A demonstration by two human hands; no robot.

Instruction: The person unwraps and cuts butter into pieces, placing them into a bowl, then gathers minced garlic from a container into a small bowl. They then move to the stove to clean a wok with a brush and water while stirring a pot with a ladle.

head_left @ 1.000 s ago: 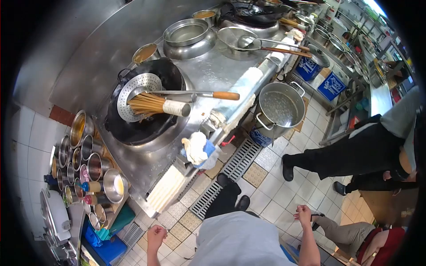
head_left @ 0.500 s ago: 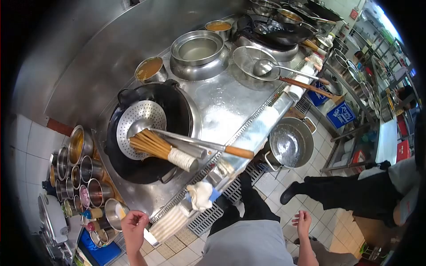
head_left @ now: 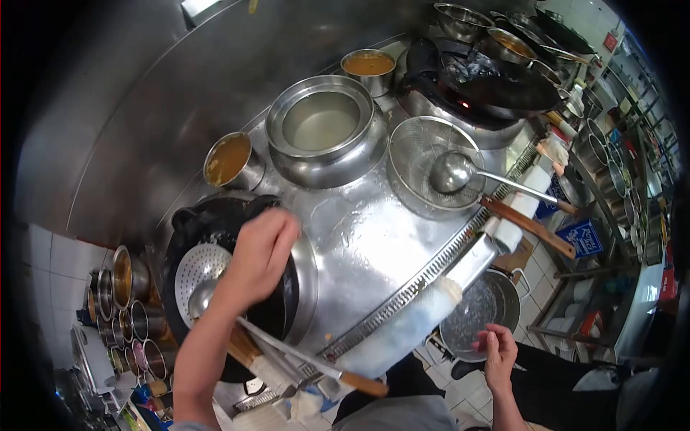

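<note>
My left hand (head_left: 264, 255) is closed over the right part of the black wok (head_left: 284, 294); anything in its fingers is hidden. Below the forearm, a perforated skimmer (head_left: 201, 269) and a steel ladle (head_left: 202, 296) with a wooden handle lie across the wok. A bamboo brush (head_left: 248, 348) with a wrapped handle is partly covered by that arm. Beside a large pot (head_left: 478, 316) on the floor side, my right hand (head_left: 499, 355) hangs with loosely bent, parted fingers, holding nothing.
A steel pot of cloudy liquid (head_left: 323, 122) stands behind, between two cans of orange-brown liquid (head_left: 228, 159) (head_left: 369, 66). A mesh strainer (head_left: 413, 161) bears another ladle (head_left: 453, 172). A second wok (head_left: 496, 82) sits at right. Several seasoning bowls (head_left: 147, 321) stand at left.
My left hand has swung up and forward from the counter's front edge to above the wok. My right hand has shifted little. The camera view has moved closer to the stove.
</note>
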